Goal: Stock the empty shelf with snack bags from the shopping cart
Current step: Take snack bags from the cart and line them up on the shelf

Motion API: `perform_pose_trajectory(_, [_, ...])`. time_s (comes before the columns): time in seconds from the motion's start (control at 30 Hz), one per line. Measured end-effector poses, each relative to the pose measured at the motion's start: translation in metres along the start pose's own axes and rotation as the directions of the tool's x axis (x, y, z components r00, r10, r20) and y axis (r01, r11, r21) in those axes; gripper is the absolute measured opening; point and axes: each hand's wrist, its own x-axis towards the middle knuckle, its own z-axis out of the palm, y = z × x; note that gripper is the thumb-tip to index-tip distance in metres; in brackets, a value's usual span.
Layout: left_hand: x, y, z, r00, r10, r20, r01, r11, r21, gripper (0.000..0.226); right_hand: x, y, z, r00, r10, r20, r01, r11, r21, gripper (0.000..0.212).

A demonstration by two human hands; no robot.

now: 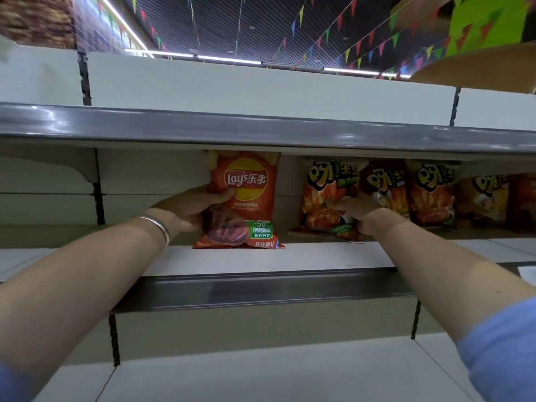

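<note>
Left hand (193, 207) grips the glossy red chip bag (243, 198) upright near the shelf (261, 258) edge; bare shelf at nine o'clock; right hand (358, 214) clutches a crinkly orange bag (324, 198).

an orange lay's bag (243, 198) stands upright on the white shelf (290, 256), my left hand (191, 207) gripping its left edge. to its right, apart from it, my right hand (359, 213) holds an orange fries bag (324, 198) upright, beside a row of similar bags (432, 192).
</note>
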Motion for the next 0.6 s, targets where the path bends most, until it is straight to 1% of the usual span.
perform_pose_trajectory(0.03, [0.0, -0.001, 0.002, 1.0, -0.023, -0.01, 0.023, 1.0, 0.001, 0.102, 0.013, 0.007, -0.004, 1.0, 0.001, 0.002, -0.001, 1.0, -0.009, 0.114])
perform_pose_trajectory(0.1, [-0.001, -0.002, 0.009, 0.997, -0.064, -0.041, 0.062, 0.998, -0.029, 0.073, 0.045, 0.021, -0.013, 1.0, 0.008, -0.012, -0.008, 1.0, -0.013, 0.142])
perform_pose_trajectory(0.13, [-0.001, -0.003, 0.011, 0.995, -0.076, -0.059, 0.073, 0.996, -0.054, 0.062, 0.044, 0.02, -0.013, 1.0, 0.008, -0.021, -0.009, 1.0, -0.021, 0.145])
perform_pose_trajectory(0.17, [0.001, -0.004, 0.012, 0.995, -0.08, -0.066, 0.076, 0.995, -0.072, 0.064, 0.037, 0.015, -0.012, 1.0, -0.004, -0.028, 0.003, 1.0, -0.02, 0.138])
perform_pose_trajectory(0.23, [0.002, -0.006, 0.013, 0.996, -0.064, -0.065, 0.058, 0.995, -0.087, 0.093, 0.025, 0.007, -0.008, 0.999, -0.02, -0.051, 0.018, 1.0, -0.025, 0.11])
perform_pose_trajectory(0.27, [0.004, -0.006, 0.011, 0.996, -0.063, -0.071, 0.057, 0.994, -0.09, 0.104, 0.025, 0.007, -0.01, 0.998, -0.012, -0.07, 0.011, 1.0, -0.024, 0.099])
perform_pose_trajectory(0.3, [0.004, -0.006, 0.012, 0.995, -0.062, -0.074, 0.056, 0.995, -0.085, 0.105, 0.026, 0.007, -0.011, 0.997, -0.014, -0.075, 0.013, 1.0, -0.018, 0.094])
perform_pose_trajectory(0.33, [0.005, -0.006, 0.012, 0.995, -0.057, -0.086, 0.049, 0.995, -0.088, 0.096, 0.028, 0.007, -0.013, 0.998, -0.02, -0.067, 0.019, 1.0, -0.017, 0.092])
perform_pose_trajectory(0.4, [0.006, -0.008, 0.015, 0.992, -0.054, -0.117, 0.041, 0.993, -0.11, 0.07, 0.032, 0.007, -0.016, 0.999, -0.037, -0.032, 0.036, 0.999, -0.031, 0.096])
perform_pose_trajectory(0.43, [0.006, -0.009, 0.015, 0.99, -0.054, -0.129, 0.039, 0.992, -0.122, 0.063, 0.033, 0.008, -0.017, 0.999, -0.05, -0.009, 0.05, 0.998, -0.041, 0.098])
perform_pose_trajectory(0.5, [0.007, -0.011, 0.016, 0.99, -0.045, -0.131, 0.028, 0.991, -0.129, 0.059, 0.035, 0.008, -0.018, 0.997, -0.074, 0.033, 0.077, 0.995, -0.067, 0.101])
perform_pose_trajectory(0.57, [0.008, -0.012, 0.015, 0.99, -0.028, -0.138, 0.01, 0.991, -0.134, 0.06, 0.036, 0.01, -0.019, 0.994, -0.099, 0.036, 0.102, 0.988, -0.113, 0.111])
perform_pose_trajectory(0.6, [0.008, -0.013, 0.015, 0.989, -0.017, -0.149, -0.003, 0.991, -0.134, 0.062, 0.036, 0.012, -0.017, 0.993, -0.121, 0.018, 0.122, 0.981, -0.148, 0.112])
